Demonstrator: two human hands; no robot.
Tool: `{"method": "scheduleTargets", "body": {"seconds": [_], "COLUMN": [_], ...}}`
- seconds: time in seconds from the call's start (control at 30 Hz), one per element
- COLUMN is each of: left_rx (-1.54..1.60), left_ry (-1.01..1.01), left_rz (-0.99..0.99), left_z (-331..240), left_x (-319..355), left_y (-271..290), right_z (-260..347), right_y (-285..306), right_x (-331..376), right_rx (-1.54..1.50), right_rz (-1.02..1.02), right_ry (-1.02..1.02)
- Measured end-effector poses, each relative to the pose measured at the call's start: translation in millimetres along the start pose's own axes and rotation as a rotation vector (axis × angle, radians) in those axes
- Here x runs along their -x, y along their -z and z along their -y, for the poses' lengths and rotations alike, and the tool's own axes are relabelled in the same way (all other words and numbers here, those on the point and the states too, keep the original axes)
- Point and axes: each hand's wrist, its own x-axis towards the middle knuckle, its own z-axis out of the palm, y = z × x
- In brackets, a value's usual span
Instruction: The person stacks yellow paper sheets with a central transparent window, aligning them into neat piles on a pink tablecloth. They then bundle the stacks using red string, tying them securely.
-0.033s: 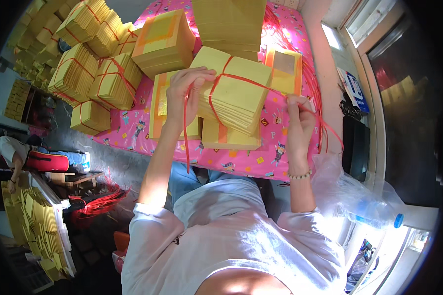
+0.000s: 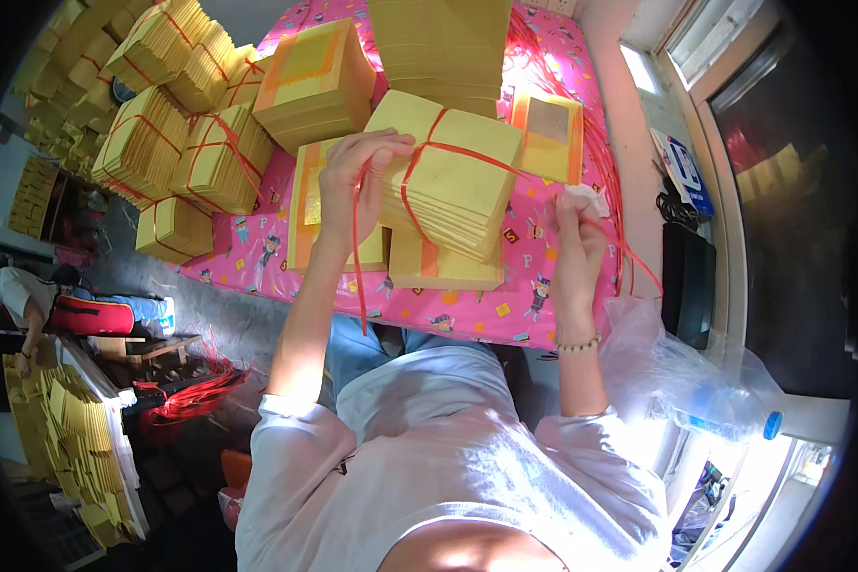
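Note:
A stack of yellow paper sheets, bound crosswise with flat red string, lies tilted on other yellow stacks at the middle of the table. My left hand rests against the left side of the stack, fingers closed on one string end, which hangs down below it. To the right, apart from the stack, my right hand pinches the other end of the string, whose tail trails off to the right. Something white, too small to make out, shows at its fingertips.
A pink patterned cloth covers the table. Tied yellow bundles crowd its left side; loose red strings run along the right. A plastic bag with a bottle sits at lower right. Another person works at far left.
My right hand has dipped slightly, and more of the white thing shows at its fingertips. My left hand and the bound stack have shifted slightly left in view.

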Motion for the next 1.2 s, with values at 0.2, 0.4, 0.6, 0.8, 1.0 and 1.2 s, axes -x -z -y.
{"method": "scheduleTargets", "body": {"seconds": [0.2,0.4,0.6,0.8,1.0,1.2], "left_rx": [0.185,0.44,1.032,0.872,0.555,0.59], "left_ry": [0.108,0.484,0.759,1.118,1.189,1.289], "left_rz": [0.057,0.186,-0.049,0.095,0.337,0.274], "left_z": [-2.4,-9.1,55.9,106.2,120.5,113.5], "left_x": [-2.2,-24.7,-42.6,-27.1,-14.2,-16.2], "left_y": [3.8,23.4,45.4,33.6,10.5,4.2], "right_z": [-57.8,-87.8,-97.1,-107.5,-120.7,-102.5], "right_y": [23.5,21.5,22.1,15.1,10.4,2.5], "right_x": [26.8,6.7,-14.2,-18.9,-25.7,-21.6], "right_rx": [-0.403,-0.109,-0.103,-0.082,0.117,0.366], "right_rz": [-0.048,0.045,0.145,0.17,0.13,0.075], "right_ry": [-0.596,-0.596,-0.617,-0.541,-0.106,0.05]}}
